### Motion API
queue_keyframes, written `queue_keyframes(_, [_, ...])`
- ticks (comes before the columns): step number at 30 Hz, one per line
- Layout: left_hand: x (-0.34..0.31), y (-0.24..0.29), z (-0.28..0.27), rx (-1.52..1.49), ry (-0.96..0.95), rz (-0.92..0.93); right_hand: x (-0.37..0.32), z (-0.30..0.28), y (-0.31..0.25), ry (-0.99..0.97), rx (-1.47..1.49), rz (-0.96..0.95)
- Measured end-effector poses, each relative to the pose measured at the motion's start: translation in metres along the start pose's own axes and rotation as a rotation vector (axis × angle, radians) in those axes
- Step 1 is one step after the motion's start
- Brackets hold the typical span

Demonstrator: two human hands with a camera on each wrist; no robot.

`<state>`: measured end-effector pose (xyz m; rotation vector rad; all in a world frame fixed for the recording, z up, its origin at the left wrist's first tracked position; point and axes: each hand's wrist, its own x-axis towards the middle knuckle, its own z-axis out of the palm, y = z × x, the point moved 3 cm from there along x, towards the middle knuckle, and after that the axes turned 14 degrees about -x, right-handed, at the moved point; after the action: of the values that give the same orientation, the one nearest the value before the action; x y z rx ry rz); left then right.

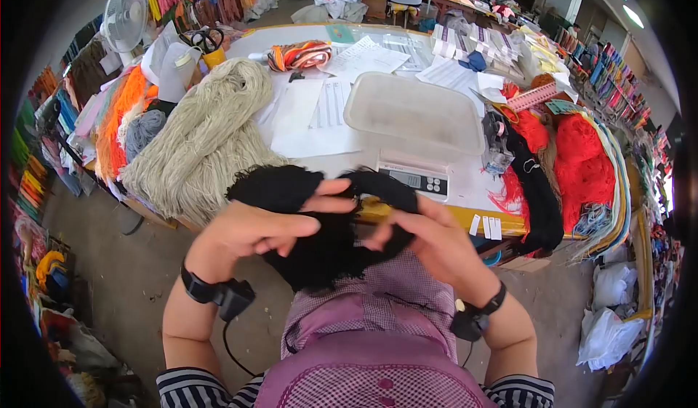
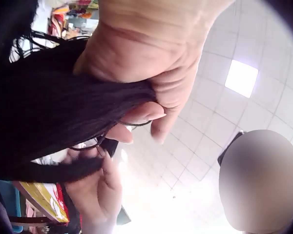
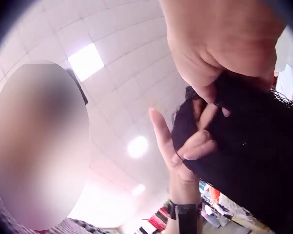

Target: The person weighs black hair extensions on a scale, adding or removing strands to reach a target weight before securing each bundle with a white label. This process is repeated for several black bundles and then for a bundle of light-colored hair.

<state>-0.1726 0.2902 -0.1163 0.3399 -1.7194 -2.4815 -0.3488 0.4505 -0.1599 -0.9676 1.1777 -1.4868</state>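
A bundle of black yarn [image 1: 320, 244] hangs between the two hands, above the lap and in front of the table edge. The left hand [image 1: 258, 226] has its fingers curled round the yarn; in the left wrist view the black strands [image 2: 63, 112] run through that hand [image 2: 141, 73]. The right hand [image 1: 440, 244] grips the other side of the loop, thumb and fingers bent round it. In the right wrist view the yarn [image 3: 249, 141] hangs below the right hand [image 3: 224, 53], and its fingertips are partly hidden by strands.
A digital scale [image 1: 416, 180] and a translucent plastic tub [image 1: 414, 113] are on the table beyond the hands. Pale green yarn [image 1: 211, 132] is heaped at left, red yarn [image 1: 582, 161] and black yarn [image 1: 534, 197] at right. Papers [image 1: 313, 117] lie behind, near a fan [image 1: 125, 17].
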Motion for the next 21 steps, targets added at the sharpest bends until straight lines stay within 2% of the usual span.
queue_keyframes(2, [-0.018, -0.015, -0.051, 0.137, 0.095, 0.012, -0.031, -0.017, -0.01, 0.054, -0.002, 0.091])
queue_keyframes(4, [-0.045, -0.018, -0.099, -0.065, 0.4, 0.142, -0.065, -0.04, -0.015, 0.125, -0.054, 0.165])
queue_keyframes(6, [-0.062, -0.004, -0.124, -0.346, 0.444, 0.333, -0.096, -0.062, -0.016, 0.314, -0.374, 0.193])
queue_keyframes(8, [-0.083, -0.001, -0.157, -0.603, 0.451, 0.441, -0.128, -0.093, -0.016, 0.42, -0.352, 0.205])
queue_keyframes(10, [-0.108, -0.006, -0.195, -0.662, 0.545, 0.518, -0.156, -0.119, -0.019, 0.529, -0.348, 0.194])
queue_keyframes(11, [-0.118, -0.011, -0.21, -0.686, 0.65, 0.55, -0.17, -0.131, -0.019, 0.594, -0.334, 0.187])
queue_keyframes(12, [-0.124, -0.016, -0.218, -0.686, 0.649, 0.55, -0.183, -0.142, -0.019, 0.658, -0.321, 0.177])
queue_keyframes(14, [-0.143, -0.025, -0.239, -0.594, 0.9, 0.583, -0.205, -0.16, -0.019, 0.728, -0.376, 0.167])
queue_keyframes(16, [-0.154, -0.037, -0.262, -0.579, 0.919, 0.582, -0.227, -0.18, -0.014, 0.976, -0.432, 0.141])
queue_keyframes(19, [-0.171, -0.047, -0.275, -0.34, 1.245, 0.57, -0.253, -0.199, -0.003, 1.244, -0.536, 0.158])
queue_keyframes(21, [-0.18, -0.055, -0.287, -0.281, 1.318, 0.57, -0.271, -0.215, 0.006, 1.327, -0.569, 0.16])
